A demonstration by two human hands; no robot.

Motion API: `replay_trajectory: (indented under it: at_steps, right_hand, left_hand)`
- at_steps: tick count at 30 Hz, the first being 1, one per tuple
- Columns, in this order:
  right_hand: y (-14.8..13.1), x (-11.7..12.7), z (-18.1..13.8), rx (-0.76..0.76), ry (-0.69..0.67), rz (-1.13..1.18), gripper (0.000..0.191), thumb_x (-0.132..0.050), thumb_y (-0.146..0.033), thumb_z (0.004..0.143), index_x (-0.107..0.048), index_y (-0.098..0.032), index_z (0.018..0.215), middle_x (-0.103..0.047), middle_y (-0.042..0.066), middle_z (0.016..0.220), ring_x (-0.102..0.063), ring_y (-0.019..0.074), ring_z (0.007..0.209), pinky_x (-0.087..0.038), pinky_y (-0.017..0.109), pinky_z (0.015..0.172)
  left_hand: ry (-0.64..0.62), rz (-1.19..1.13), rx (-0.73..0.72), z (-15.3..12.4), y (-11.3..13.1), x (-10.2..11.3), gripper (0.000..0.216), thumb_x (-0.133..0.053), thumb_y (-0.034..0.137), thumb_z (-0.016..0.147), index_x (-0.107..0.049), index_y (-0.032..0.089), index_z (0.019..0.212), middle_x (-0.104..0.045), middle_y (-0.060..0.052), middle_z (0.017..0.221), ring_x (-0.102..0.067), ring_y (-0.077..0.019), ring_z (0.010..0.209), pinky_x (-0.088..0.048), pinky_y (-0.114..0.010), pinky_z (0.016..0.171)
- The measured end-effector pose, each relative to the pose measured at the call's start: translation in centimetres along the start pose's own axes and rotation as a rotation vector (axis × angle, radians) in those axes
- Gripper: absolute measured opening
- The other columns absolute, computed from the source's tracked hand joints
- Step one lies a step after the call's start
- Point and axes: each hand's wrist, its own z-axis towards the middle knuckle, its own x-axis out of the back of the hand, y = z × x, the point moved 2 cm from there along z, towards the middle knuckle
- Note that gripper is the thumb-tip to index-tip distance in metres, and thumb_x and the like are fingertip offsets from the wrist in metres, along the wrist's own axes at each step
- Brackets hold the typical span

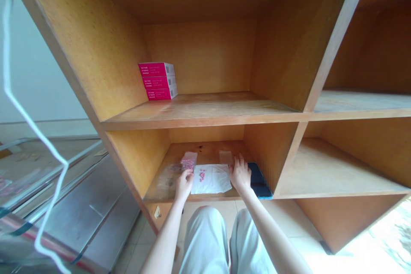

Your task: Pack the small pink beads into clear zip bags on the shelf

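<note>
A white sheet lies on the lower shelf between my hands, with a small cluster of pink beads near its left side. My left hand has its fingers closed at the near edge of a small clear bag of pink beads, just beside the sheet's left edge. At the sheet's right edge rests my right hand, fingers stretched forward and somewhat apart. Its thumb side is close to a flat, clear little bag; I cannot tell whether they touch.
A dark flat tray-like object lies right of my right hand, near the divider. Clear plastic is at the left of the shelf. Three stacked pink boxes stand on the shelf above. A white cable hangs at left.
</note>
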Motion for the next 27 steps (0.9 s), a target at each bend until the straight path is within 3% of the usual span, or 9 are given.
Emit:
replay_trajectory:
  at_steps: [10,13,16,20,24,27]
  right_hand:
    - [0.8,-0.6,0.4,0.001,0.001,0.106,0.045,-0.039,-0.028,0.083,-0.04,-0.011,0.124,-0.031,0.02,0.135,-0.044,0.0343,0.107,-0.041,0.045,0.076]
    - [0.6,-0.1,1.0,0.067,0.12,0.27,0.042,-0.038,-0.025,0.083,-0.043,-0.01,0.121,-0.036,0.021,0.131,-0.042,0.0324,0.111,-0.039,0.047,0.084]
    - [-0.5,-0.1,0.9,0.212,0.185,0.539,0.036,-0.034,-0.021,0.084,-0.046,-0.014,0.117,-0.047,0.016,0.121,-0.043,0.0245,0.113,-0.039,0.041,0.09]
    - [-2.3,-1.9,-0.6,0.287,0.027,0.678,0.031,-0.036,-0.019,0.082,-0.053,-0.015,0.108,-0.056,0.012,0.109,-0.05,0.0199,0.106,-0.042,0.036,0.089]
    - [-3.3,-3.7,-2.2,0.368,-0.157,0.516,0.035,-0.039,-0.018,0.082,-0.052,-0.014,0.113,-0.055,0.012,0.115,-0.047,0.0206,0.111,-0.038,0.035,0.094]
    - [-3.3,-4.0,-2.6,0.406,-0.212,0.389,0.036,-0.041,-0.018,0.082,-0.051,-0.013,0.116,-0.055,0.012,0.117,-0.045,0.0213,0.114,-0.038,0.035,0.094]
  left_hand:
    - [0.004,0.01,-0.012,-0.1,0.1,0.1,0.023,-0.045,0.02,0.071,-0.058,0.017,0.089,-0.067,-0.006,0.084,-0.062,-0.0185,0.081,-0.045,-0.03,0.075]
    - [0.013,0.007,-0.015,-0.2,0.3,0.2,0.023,-0.045,0.02,0.07,-0.058,0.017,0.088,-0.068,-0.005,0.082,-0.062,-0.0184,0.08,-0.045,-0.03,0.075]
    - [0.02,0.003,-0.018,-0.2,0.6,0.2,0.023,-0.045,0.019,0.069,-0.059,0.018,0.087,-0.068,-0.005,0.081,-0.062,-0.0182,0.08,-0.045,-0.03,0.076]
    - [-0.001,0.028,-0.005,-0.3,0.8,0.3,0.021,-0.044,0.019,0.07,-0.06,0.018,0.084,-0.068,-0.005,0.084,-0.062,-0.0186,0.082,-0.044,-0.03,0.077]
    - [-0.02,0.038,0.012,-0.3,0.9,0.3,0.021,-0.043,0.022,0.072,-0.06,0.019,0.084,-0.069,-0.004,0.08,-0.062,-0.0192,0.082,-0.044,-0.03,0.076]
    - [-0.023,0.026,0.008,-0.4,1.0,0.3,0.019,-0.044,0.023,0.073,-0.06,0.019,0.082,-0.069,-0.004,0.078,-0.063,-0.0194,0.081,-0.044,-0.03,0.075]
